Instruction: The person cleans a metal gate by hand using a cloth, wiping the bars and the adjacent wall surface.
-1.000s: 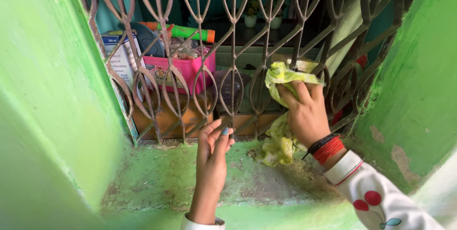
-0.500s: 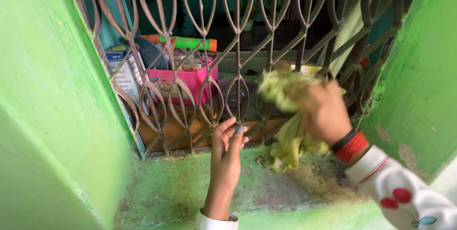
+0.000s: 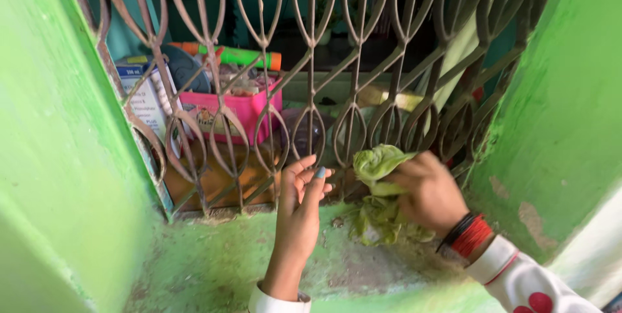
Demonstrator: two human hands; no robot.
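A crumpled yellow-green cloth [image 3: 379,177] is bunched in the right hand [image 3: 427,191], whose fingers are curled tight around it so that the upper wad is pressed against the lowest loops of the metal window grille [image 3: 311,92], while the loose tail of the cloth hangs down onto the dusty green sill [image 3: 220,261]; the grip appears suited to rubbing the bars, as judged from the wad being pushed into the ironwork. The left hand [image 3: 299,212] is held upright just beside the cloth, its fingers loosely spread and slightly bent, close to a bar but gripping nothing; whether the bar is touched cannot be told. Behind the grille, a pink plastic box [image 3: 243,109] is seen filled with small items that are too cluttered to identify, with a green and orange tube [image 3: 236,57] lying across its top. A white and blue carton [image 3: 144,96] stands to its left, and both are carried on a brown cardboard box [image 3: 217,180].
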